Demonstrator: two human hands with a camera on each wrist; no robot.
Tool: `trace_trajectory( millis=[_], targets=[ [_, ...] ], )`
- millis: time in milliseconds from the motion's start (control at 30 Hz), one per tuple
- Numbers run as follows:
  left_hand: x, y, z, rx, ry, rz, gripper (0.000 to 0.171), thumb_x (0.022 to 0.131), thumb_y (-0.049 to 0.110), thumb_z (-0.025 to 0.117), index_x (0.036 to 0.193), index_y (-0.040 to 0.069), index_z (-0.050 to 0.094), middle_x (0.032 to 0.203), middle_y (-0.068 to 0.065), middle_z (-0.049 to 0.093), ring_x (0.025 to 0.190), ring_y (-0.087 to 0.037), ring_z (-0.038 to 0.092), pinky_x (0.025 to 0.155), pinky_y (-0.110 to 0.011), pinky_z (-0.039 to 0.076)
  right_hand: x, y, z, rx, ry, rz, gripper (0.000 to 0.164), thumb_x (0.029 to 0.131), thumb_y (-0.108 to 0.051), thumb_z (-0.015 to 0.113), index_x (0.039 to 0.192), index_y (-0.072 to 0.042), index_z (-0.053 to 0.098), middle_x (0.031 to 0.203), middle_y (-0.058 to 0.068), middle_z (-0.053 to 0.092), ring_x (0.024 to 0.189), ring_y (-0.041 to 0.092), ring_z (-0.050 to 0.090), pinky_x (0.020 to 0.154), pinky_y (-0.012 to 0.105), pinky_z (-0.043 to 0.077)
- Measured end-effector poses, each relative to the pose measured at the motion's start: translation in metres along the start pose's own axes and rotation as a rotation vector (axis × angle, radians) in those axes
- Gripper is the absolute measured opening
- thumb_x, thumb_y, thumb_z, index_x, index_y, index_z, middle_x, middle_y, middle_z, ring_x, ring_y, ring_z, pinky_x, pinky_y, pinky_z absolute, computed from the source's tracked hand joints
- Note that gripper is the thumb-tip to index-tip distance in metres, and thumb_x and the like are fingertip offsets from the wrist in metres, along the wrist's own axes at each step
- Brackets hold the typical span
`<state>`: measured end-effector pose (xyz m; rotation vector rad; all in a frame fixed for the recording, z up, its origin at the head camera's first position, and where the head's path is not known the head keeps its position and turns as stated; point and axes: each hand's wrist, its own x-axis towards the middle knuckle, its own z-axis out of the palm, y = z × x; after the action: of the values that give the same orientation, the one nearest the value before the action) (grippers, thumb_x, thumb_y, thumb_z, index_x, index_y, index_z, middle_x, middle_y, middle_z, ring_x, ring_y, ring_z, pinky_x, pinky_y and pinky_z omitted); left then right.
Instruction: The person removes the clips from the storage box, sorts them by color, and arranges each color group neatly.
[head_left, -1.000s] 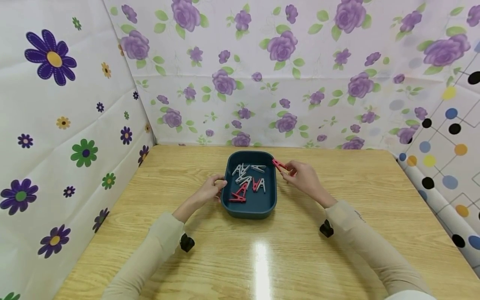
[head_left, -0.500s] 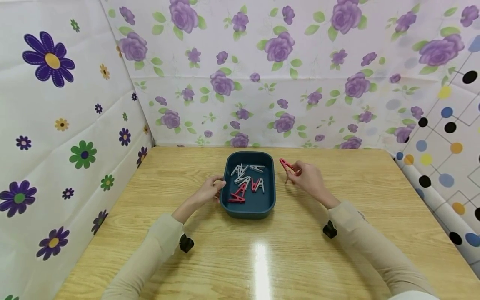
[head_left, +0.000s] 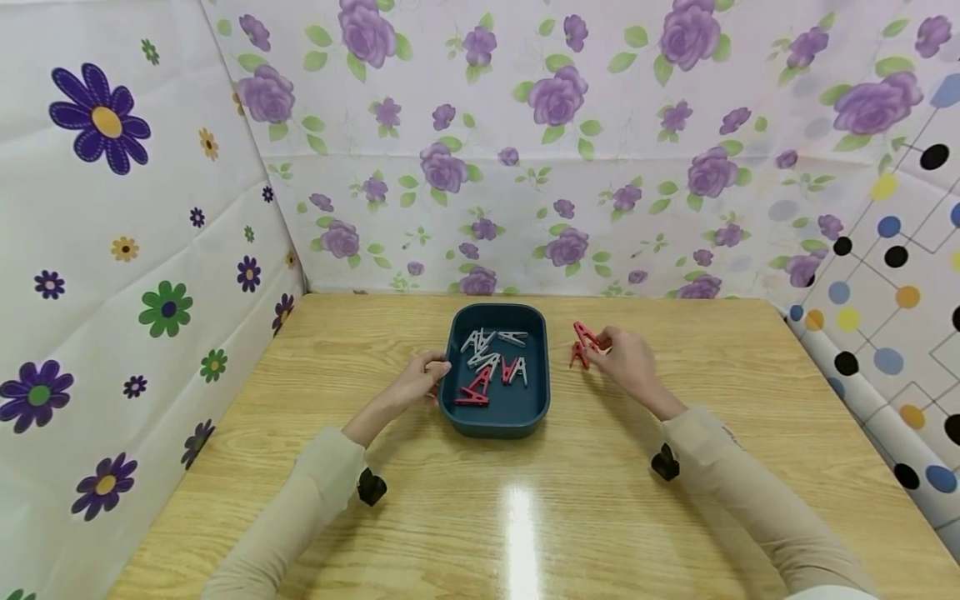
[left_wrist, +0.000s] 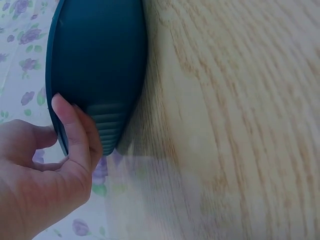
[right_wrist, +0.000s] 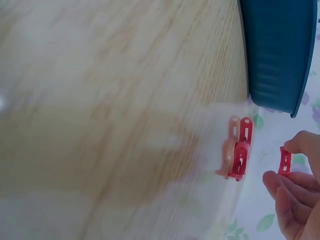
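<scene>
In the head view a dark blue plastic bin [head_left: 495,429] stands on the table, holding several white clothespins [head_left: 512,337] and red clothespins [head_left: 474,400]. My left hand [head_left: 415,382] grips the bin's left side; the left wrist view has the thumb at the rim and fingers [left_wrist: 75,132] against the outer wall. Right of the bin, my right hand [head_left: 628,360] pinches a red clothespin [right_wrist: 285,161] between thumb and fingertips. Another red clothespin [right_wrist: 241,155] stands on the table just beside that hand, apart from the held one in the right wrist view.
The wooden table [head_left: 420,517] reaches around the bin on every side. A flowered sheet [head_left: 480,167] hangs behind its far edge, with patterned sheets at left and right. A black wrist camera [head_left: 371,486] sits under the left sleeve, and a second black camera [head_left: 665,462] under the right.
My right hand has moved right, away from the bin's rim, with the red clothespin. The red clothespin on the table now shows more plainly. My left hand stays on the bin.
</scene>
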<state>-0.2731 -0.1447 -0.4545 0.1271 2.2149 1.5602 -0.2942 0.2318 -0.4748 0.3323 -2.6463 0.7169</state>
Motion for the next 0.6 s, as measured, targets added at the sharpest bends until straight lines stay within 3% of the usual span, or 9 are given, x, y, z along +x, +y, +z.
trace_trajectory(
  millis=[200, 600],
  targets=[
    [-0.001, 0.001, 0.001, 0.010, 0.005, 0.006, 0.045, 0.105, 0.024, 0.042, 0.144, 0.001, 0.036, 0.081, -0.009, 0.062, 0.061, -0.014, 0.055, 0.060, -0.033, 0.052, -0.004, 0.005, -0.003, -0.027, -0.016, 0.061, 0.028, 0.082, -0.027, 0.077, 0.085, 0.000, 0.070, 0.083, 0.017, 0.071, 0.062, 0.024, 0.064, 0.054, 0.037, 0.052],
    [-0.002, 0.001, 0.001, 0.002, 0.000, 0.021, 0.044, 0.105, 0.024, 0.041, 0.143, 0.001, 0.038, 0.079, -0.008, 0.061, 0.061, -0.014, 0.056, 0.061, -0.032, 0.052, -0.009, 0.012, -0.008, -0.043, -0.067, 0.168, 0.025, 0.085, -0.027, 0.073, 0.082, -0.003, 0.068, 0.072, 0.012, 0.067, 0.052, 0.017, 0.053, 0.044, 0.028, 0.040]
  ],
)
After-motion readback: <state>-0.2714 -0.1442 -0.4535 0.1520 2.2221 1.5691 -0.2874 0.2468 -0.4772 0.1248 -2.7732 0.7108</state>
